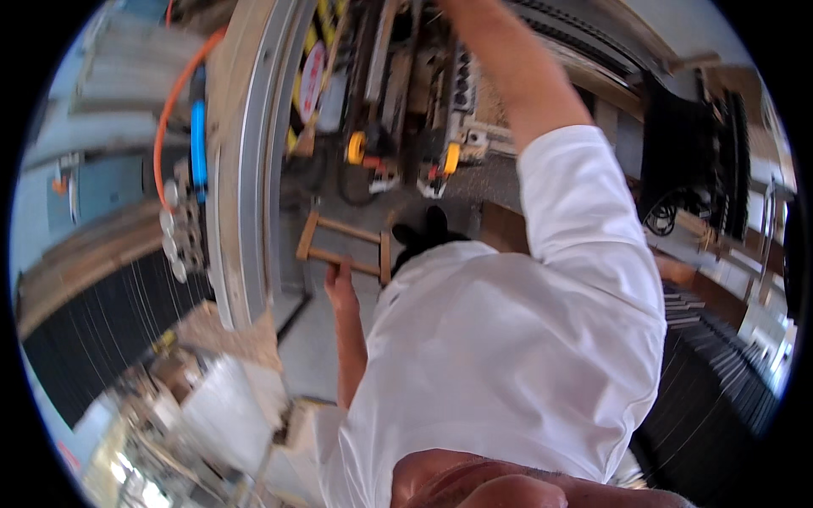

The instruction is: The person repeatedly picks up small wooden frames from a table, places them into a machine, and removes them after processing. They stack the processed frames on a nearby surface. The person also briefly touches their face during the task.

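Note:
My left hand (340, 286) is low at my left side, its fingers closed on one bar of a small open wooden frame (349, 229). The frame is rectangular, with pale wooden sides, and hangs tilted above the grey floor. My right arm (517, 72) reaches far forward over a machine (415, 80) with long rails and two yellow-capped parts (356, 147). The top edge of the picture cuts off my right hand, so whatever it touches is hidden.
A long metal rail (258, 144) runs along my left, beside an orange hose (161, 127) and a blue tube (198, 144). Sawdust lies around the machine. A black cover (677, 144) hangs at the right. Dark stacked strips (118, 322) stand at the far left.

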Action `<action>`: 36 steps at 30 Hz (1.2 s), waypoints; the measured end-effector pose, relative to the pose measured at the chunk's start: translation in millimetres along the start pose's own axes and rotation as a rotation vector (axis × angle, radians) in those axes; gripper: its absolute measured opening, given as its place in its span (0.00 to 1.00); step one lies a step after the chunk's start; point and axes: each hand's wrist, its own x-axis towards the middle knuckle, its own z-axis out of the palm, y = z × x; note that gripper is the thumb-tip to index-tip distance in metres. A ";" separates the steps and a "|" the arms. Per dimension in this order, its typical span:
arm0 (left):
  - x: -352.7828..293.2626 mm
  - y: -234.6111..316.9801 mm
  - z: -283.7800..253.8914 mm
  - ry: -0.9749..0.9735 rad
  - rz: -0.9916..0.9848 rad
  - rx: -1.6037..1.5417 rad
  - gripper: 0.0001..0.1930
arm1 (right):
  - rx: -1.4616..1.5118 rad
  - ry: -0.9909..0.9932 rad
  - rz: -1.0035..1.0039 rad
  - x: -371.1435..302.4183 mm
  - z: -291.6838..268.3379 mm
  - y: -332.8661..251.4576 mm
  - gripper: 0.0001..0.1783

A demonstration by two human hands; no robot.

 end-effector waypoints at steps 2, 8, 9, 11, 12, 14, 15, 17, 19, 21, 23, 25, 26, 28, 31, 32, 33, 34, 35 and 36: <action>-17.1 -20.2 4.2 0.091 -0.001 -0.077 0.12 | -0.074 -0.125 -0.089 -52.0 -73.8 -27.4 0.25; -36.6 -34.3 11.6 0.229 -0.005 -0.159 0.11 | -0.077 -0.034 0.052 -37.6 -48.9 -19.6 0.16; -37.2 -38.1 9.2 0.238 0.010 -0.168 0.12 | -0.068 -0.043 0.037 -38.6 -48.3 -18.3 0.16; -41.5 -44.3 4.2 0.250 0.020 -0.184 0.11 | -0.056 -0.058 0.013 -41.9 -53.4 -15.6 0.17; -40.0 -45.2 2.9 0.248 0.034 -0.195 0.11 | -0.089 -0.078 0.014 -41.6 -55.7 -12.4 0.18; -41.1 -47.3 -3.4 0.354 -0.019 -0.142 0.13 | -0.163 -0.115 0.029 -42.8 -53.2 -7.3 0.20; -42.0 -49.5 -2.6 0.405 -0.046 -0.127 0.14 | -0.166 -0.122 0.013 -45.3 -60.5 -11.8 0.21; -43.5 -40.5 -0.7 0.372 -0.040 -0.148 0.13 | -0.185 -0.116 0.013 -45.5 -62.0 -10.7 0.22; -50.2 -43.9 -4.8 0.331 -0.029 -0.206 0.12 | -0.195 -0.110 -0.040 -36.8 -52.1 -16.8 0.24; -46.1 -39.9 -7.9 0.302 -0.025 -0.247 0.12 | -0.162 -0.154 0.001 -46.0 -67.4 -19.1 0.22; -42.4 -35.5 -7.5 0.309 -0.023 -0.300 0.11 | -0.158 -0.164 0.031 -43.2 -66.0 -17.8 0.20; -51.5 -20.8 -2.4 0.342 -0.004 -0.297 0.11 | -0.160 -0.166 0.038 -40.7 -62.0 -17.2 0.18; -60.0 -18.1 -3.6 0.375 0.002 -0.301 0.10 | -0.168 -0.101 0.003 -41.1 -62.8 -19.6 0.17; -69.0 -33.4 -18.0 0.394 0.046 -0.306 0.10 | -0.108 0.100 0.064 -27.9 -27.3 -20.5 0.17; -87.0 -52.2 -44.7 0.460 0.150 -0.252 0.10 | -0.064 0.043 0.001 -14.9 -20.6 -14.7 0.11; -90.2 -54.0 -51.5 0.478 0.190 -0.219 0.10 | -0.059 0.012 -0.006 -13.0 -19.0 -6.2 0.12; -94.2 -42.4 -55.4 0.520 0.223 -0.161 0.10 | -0.025 0.087 0.064 -10.2 2.1 11.8 0.13; -106.1 -30.8 -60.3 0.582 0.235 -0.105 0.10 | -0.096 0.093 0.054 -17.7 -5.5 3.9 0.14; -112.6 -28.2 -74.5 0.626 0.259 -0.140 0.10 | -0.087 0.004 0.110 -16.8 -8.1 10.8 0.14; -118.7 -28.8 -90.8 0.663 0.281 -0.170 0.11 | -0.056 -0.002 0.140 -20.6 -15.6 7.2 0.16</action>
